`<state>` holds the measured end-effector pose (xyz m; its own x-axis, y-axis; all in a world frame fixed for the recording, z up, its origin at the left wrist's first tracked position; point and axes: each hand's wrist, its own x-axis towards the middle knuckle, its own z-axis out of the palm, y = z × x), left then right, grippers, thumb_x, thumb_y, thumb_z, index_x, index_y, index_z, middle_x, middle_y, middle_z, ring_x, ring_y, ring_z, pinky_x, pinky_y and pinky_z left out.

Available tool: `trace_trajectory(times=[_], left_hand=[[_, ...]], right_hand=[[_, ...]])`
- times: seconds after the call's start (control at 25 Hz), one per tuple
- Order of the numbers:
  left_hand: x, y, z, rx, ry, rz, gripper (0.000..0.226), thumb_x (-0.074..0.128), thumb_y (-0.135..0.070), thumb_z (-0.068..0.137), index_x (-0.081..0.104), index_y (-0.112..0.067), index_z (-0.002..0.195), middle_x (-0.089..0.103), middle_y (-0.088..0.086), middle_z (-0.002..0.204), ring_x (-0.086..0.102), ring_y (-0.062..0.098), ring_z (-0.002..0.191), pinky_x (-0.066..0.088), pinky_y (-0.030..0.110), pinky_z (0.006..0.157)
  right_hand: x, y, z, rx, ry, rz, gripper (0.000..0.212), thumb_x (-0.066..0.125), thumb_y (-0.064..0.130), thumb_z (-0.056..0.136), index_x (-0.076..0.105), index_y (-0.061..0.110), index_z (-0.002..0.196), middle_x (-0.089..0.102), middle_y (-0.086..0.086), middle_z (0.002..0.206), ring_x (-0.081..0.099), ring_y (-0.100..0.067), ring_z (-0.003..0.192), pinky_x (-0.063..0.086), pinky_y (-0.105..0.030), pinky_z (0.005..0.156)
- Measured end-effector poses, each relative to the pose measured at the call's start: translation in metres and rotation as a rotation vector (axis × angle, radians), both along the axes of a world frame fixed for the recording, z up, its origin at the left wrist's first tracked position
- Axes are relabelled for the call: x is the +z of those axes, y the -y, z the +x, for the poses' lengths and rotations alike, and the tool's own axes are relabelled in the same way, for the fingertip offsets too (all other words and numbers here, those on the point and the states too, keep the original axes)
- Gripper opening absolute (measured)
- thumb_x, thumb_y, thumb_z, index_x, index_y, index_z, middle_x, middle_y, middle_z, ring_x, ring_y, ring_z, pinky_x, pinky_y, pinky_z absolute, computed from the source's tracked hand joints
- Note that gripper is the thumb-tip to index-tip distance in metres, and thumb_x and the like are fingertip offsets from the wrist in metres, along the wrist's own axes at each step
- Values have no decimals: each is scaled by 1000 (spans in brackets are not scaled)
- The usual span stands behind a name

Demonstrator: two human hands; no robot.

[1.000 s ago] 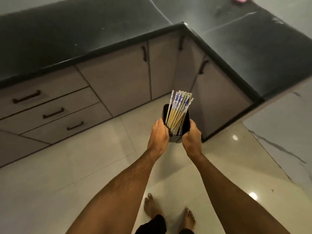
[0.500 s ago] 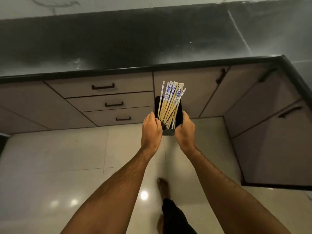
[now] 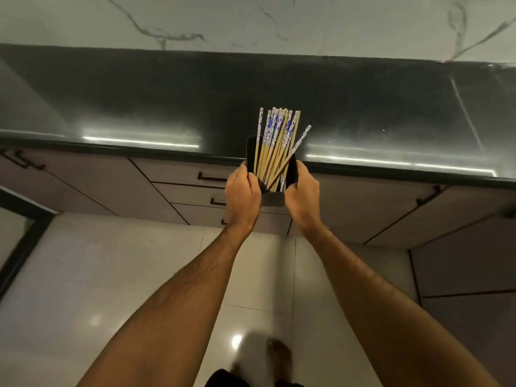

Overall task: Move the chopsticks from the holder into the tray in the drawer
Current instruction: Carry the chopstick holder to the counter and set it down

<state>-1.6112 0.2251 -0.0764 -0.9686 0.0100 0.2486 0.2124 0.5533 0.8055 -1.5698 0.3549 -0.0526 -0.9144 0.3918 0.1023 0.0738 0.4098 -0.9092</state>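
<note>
I hold a black chopstick holder [image 3: 250, 152] upright in the air, in front of the counter edge. My left hand [image 3: 242, 194] grips its left side and my right hand [image 3: 301, 194] grips its right side. Several bamboo chopsticks [image 3: 275, 141] with blue-and-white patterned tops stand in it; one leans out to the right. Directly behind my hands is a stack of three shut drawers [image 3: 195, 191] with dark bar handles. No tray shows.
A black stone countertop [image 3: 139, 101] runs across the view, with a marbled white wall [image 3: 251, 20] behind it. Cabinet doors [image 3: 391, 213] flank the drawers. A glossy tiled floor [image 3: 111, 275] lies below, with my bare foot [image 3: 279, 353] on it.
I have turned left and walked up to the counter, still carrying the holder in both hands. The drawer stack now sits right behind my hands, and one chopstick has tilted out to the right.
</note>
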Motion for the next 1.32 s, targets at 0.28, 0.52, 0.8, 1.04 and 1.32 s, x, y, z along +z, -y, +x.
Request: trace_trajectory(times=[0.28,0.52,0.8,1.04,1.32], left_hand=[[4,41,-107,0,2,12,30,33,-23,101,62,-16,101,64,-2,94,61,10,87,59,33,75],[0,77,-197,-30,81,65,29,35,-24,99,62,-15,92,63,0,82,58,12,74,57,40,70],[-1,93,-262,-99,141,103,26,37,-17,98,60,-9,88,57,2,73,48,6,60,41,20,56],[-4,92,-294,-127,232,148,45,33,-23,96,58,6,118,62,12,88,55,10,69,46,25,66],[0,89,-305,-131,254,192,33,33,-23,96,62,-7,101,62,10,89,51,8,70,49,30,66]], right_hand=[[6,41,-104,0,-4,96,27,57,3,99,60,10,125,62,12,104,63,-2,89,51,-10,75],[9,80,-189,-93,63,123,35,44,-5,97,61,10,123,66,6,102,62,1,82,54,-13,73],[6,101,-245,-155,131,139,40,42,-6,98,57,8,132,65,3,95,63,-4,76,52,-8,66],[2,102,-274,-194,133,134,43,40,-5,98,55,8,136,66,4,93,64,-5,75,54,-12,67],[1,103,-286,-196,108,117,42,38,-3,100,54,11,136,64,7,94,64,-7,77,55,-12,70]])
